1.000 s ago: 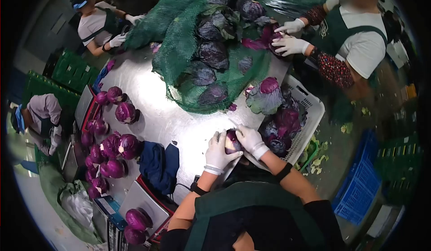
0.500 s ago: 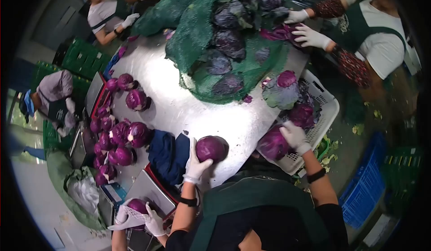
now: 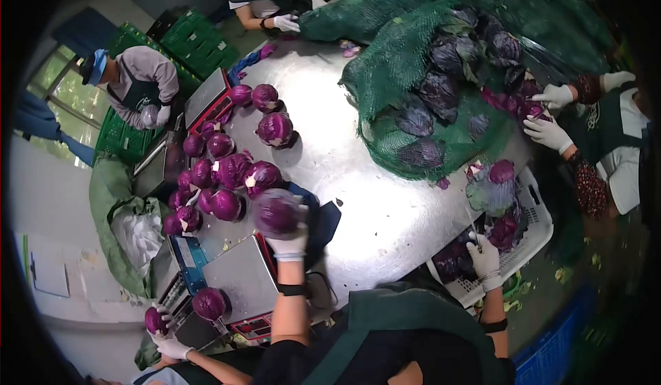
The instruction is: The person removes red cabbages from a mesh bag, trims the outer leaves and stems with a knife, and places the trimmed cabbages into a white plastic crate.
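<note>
My left hand [image 3: 289,245], in a white glove, grips a trimmed red cabbage [image 3: 277,213], slightly blurred, above the left part of the metal table [image 3: 372,240]. Just beyond it lies a group of red cabbages [image 3: 231,170]. A dark blue cloth [image 3: 323,230] is beside and partly behind the hand. My right hand [image 3: 485,258], also gloved, is closed over the white crate [image 3: 540,223] on a thin, knife-like tool [image 3: 472,220], mostly hidden by the fingers. Dark purple leaves [image 3: 454,255] fill the crate near this hand, and a leafy cabbage [image 3: 492,189] sits at its far end.
A green net sack [image 3: 385,75] with untrimmed cabbages covers the far table. A scale [image 3: 237,282] stands at the left edge. Co-workers stand around; gloved hands [image 3: 544,120] at right handle a cabbage, and another hand [image 3: 169,344] holds one at lower left.
My left hand has lifted the cabbage off the table and carried it left toward the group. My right hand no longer rests on the purple cabbage at the crate. The view has shifted left.
</note>
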`<action>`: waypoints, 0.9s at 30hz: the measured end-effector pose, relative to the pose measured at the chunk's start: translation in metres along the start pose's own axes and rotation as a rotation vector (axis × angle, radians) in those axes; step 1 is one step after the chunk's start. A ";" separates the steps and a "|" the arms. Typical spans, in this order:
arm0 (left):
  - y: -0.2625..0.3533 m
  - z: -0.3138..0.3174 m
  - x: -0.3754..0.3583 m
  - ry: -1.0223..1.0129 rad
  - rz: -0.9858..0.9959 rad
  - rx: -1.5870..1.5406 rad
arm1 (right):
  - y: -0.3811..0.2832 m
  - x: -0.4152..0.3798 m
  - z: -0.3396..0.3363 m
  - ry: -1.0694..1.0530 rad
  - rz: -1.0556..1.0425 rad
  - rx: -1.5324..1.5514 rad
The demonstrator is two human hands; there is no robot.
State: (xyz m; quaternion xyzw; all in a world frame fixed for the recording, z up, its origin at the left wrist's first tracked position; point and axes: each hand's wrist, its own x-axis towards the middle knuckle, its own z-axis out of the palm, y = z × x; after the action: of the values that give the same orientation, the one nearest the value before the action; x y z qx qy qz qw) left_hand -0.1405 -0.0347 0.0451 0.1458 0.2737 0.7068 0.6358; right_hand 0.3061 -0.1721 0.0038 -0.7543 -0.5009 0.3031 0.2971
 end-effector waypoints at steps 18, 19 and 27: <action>0.079 0.000 0.067 0.058 0.075 0.012 | -0.064 0.087 -0.006 -0.166 0.004 0.316; 0.047 0.036 0.070 -0.012 0.001 0.263 | -0.074 0.104 -0.008 -0.190 0.112 0.502; -0.173 0.131 0.109 -0.401 -0.583 0.762 | -0.111 0.272 0.021 0.296 -0.539 0.051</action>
State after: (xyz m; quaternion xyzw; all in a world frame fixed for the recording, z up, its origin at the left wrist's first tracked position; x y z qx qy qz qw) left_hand 0.0574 0.1059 0.0361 0.4171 0.4137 0.3087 0.7481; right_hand 0.3123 0.1213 0.0300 -0.6226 -0.6263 0.1128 0.4554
